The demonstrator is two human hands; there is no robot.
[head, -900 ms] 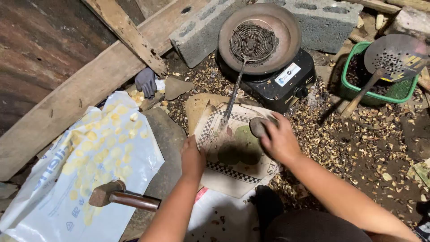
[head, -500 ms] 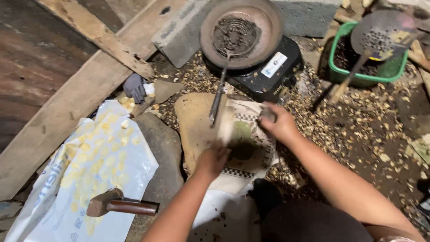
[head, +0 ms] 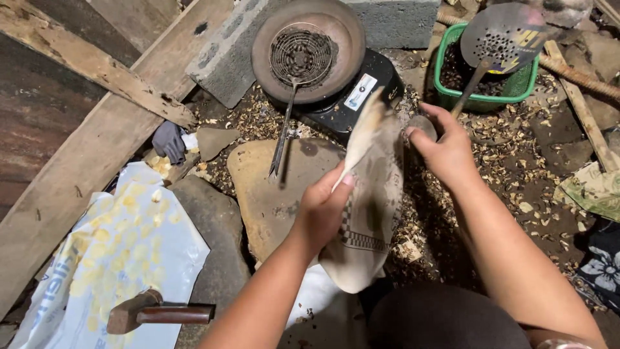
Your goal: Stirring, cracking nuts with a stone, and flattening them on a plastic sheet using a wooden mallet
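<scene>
Currently both hands grasp a cloth mat (head: 371, 213), lifted on edge above the flat stone (head: 271, 187). Long axis runs near-vertical in view: upper tip points toward the black cooker (head: 361, 97), lower rounded end hangs toward the person. Left hand (head: 323, 210) pinches its near edge; right hand (head: 445, 152) grips the far edge, fingers curled. Hammer (head: 158, 313) lies well left.

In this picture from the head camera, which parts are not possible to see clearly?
- Head view: the left hand lifts a cloth; its far face and the ground behind it are hidden.
- Head view: the right hand closes on a small grey thing; the fingers cover most of it.
- Head view: the basket contents lie under the perforated skimmer.
- Head view: the skimmer's top is cut by the frame edge.
</scene>
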